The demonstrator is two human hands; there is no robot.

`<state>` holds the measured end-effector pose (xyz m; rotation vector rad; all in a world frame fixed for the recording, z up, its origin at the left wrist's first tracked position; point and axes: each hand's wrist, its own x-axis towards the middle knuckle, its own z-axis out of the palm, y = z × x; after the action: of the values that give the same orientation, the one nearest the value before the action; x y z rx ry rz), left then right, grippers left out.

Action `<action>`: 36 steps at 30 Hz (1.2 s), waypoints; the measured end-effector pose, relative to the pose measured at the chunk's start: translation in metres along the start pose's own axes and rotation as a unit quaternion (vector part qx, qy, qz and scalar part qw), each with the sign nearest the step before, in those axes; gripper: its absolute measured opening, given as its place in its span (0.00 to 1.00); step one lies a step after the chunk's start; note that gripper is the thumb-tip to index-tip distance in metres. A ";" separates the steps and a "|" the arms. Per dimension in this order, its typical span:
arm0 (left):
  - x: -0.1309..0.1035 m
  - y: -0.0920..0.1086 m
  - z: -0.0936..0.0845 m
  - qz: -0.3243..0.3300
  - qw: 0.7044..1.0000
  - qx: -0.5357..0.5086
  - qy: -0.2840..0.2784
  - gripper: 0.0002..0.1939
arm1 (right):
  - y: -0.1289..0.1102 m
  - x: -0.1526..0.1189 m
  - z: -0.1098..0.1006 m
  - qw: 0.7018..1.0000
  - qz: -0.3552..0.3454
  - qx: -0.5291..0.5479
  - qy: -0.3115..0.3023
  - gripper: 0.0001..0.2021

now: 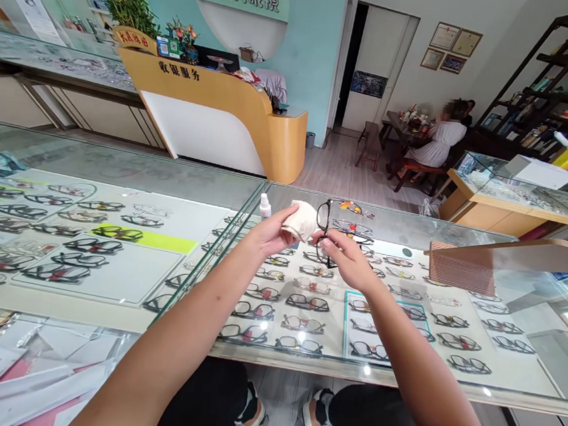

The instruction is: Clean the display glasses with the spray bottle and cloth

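Above the glass counter, my left hand (pixel 278 232) is closed round a bunched cream cloth (pixel 301 220). My right hand (pixel 348 254) grips a pair of dark-framed eyeglasses (pixel 325 211), held upright with one lens above the other. The cloth is close to the eyeglasses; whether they touch I cannot tell. Just behind my left hand stands a small white bottle (pixel 265 207) on the glass. Under the glass lie rows of eyeglasses (pixel 307 302), partly hidden by my forearms.
A brown slatted stand (pixel 464 269) sits on the counter's right side. Papers and plastic sleeves (pixel 37 377) lie at lower left. Beyond are a wooden cashier desk (pixel 286 139), another display case (pixel 505 211) and people seated at a table (pixel 408 124).
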<state>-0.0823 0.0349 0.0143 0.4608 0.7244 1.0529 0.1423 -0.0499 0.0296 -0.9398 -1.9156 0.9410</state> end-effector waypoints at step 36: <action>-0.015 -0.011 0.010 0.073 0.986 0.036 -0.142 0.28 | 0.006 0.001 0.015 0.999 0.014 0.036 -0.021 0.25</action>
<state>-0.0721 0.0165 0.0186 0.7202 0.4811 1.0718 0.1307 -0.0506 0.0182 -0.9139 -1.8941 1.0473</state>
